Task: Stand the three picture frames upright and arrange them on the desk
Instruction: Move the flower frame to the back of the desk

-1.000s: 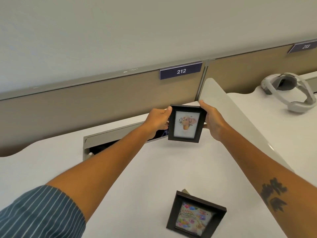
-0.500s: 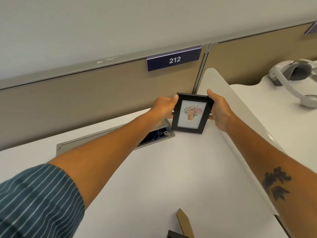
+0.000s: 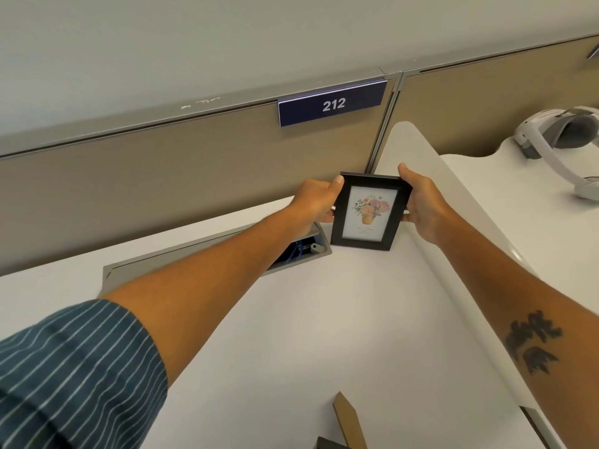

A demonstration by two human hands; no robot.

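Observation:
A small black picture frame with a flower-pot print (image 3: 369, 213) stands upright at the far right corner of the white desk (image 3: 324, 319), its bottom edge on or just above the surface. My left hand (image 3: 316, 202) grips its left side and my right hand (image 3: 421, 202) grips its right side. At the bottom edge, a brown cardboard stand (image 3: 348, 419) and a dark corner of a second frame (image 3: 327, 443) poke into view; the rest of that frame is cut off. No third frame is visible.
An open grey cable tray (image 3: 207, 254) is recessed in the desk just left of the held frame. A beige partition with a "212" sign (image 3: 330, 105) stands behind. A white divider panel (image 3: 453, 222) bounds the desk's right side; a white headset (image 3: 557, 140) lies beyond.
Both hands carried the flower frame away from me and lowered it toward the desk's back right corner. The view tilted up, so the second frame slid almost out of sight.

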